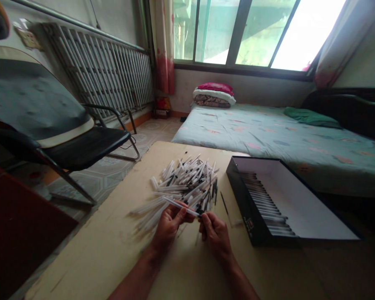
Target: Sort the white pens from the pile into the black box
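A heap of white pens (187,181) with black tips lies on the pale table (112,258). My left hand (168,227) is closed round the barrel of one white pen (178,204), held just in front of the heap. My right hand (214,231) pinches that pen's black end with fingers pressed together. Right of my hands stands an open black box (292,204) with a white inside; a row of pens lies along its left wall.
A black chair (65,141) stands at the left beside a white radiator (103,71). Behind the table is a bed (278,137) with pillows under a window. One loose dark refill (224,204) lies between heap and box.
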`<state>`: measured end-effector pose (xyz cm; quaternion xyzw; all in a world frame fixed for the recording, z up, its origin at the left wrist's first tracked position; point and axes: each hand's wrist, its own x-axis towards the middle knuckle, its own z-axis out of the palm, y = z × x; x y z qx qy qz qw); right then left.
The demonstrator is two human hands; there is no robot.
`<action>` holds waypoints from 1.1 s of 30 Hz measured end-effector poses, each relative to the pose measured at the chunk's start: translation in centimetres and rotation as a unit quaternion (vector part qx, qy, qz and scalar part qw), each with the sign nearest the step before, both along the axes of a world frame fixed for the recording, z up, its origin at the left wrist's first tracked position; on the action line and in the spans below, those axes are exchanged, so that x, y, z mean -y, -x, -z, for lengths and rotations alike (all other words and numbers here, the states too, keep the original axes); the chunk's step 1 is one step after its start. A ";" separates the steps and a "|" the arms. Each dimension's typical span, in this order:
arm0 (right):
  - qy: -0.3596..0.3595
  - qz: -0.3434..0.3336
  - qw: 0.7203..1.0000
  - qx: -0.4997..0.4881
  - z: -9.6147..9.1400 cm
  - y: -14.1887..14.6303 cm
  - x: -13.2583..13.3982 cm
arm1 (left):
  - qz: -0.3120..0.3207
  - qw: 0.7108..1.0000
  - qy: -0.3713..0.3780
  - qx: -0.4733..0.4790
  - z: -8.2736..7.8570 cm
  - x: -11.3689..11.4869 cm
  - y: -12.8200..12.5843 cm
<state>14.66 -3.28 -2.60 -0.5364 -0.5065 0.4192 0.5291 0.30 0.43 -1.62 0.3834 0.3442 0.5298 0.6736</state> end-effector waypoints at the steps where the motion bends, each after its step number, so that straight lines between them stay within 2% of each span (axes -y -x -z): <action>1: 0.000 0.000 1.000 0.000 0.0 -0.1 0.0 | 0.001 1.000 -0.001 -0.003 0.0 0.0 0.0; 13: 0.014 -0.012 0.999 -0.030 -0.1 0.1 0.0 | 0.004 0.999 -0.012 -0.033 0.1 0.1 0.0; 24: -0.030 0.008 0.999 0.023 -0.3 0.0 0.2 | -0.018 1.000 0.020 -0.015 -0.1 0.1 -0.2; 33: -0.008 0.013 0.999 0.029 0.6 0.3 0.2 | 0.016 1.000 -0.007 -0.010 -0.2 0.3 -0.3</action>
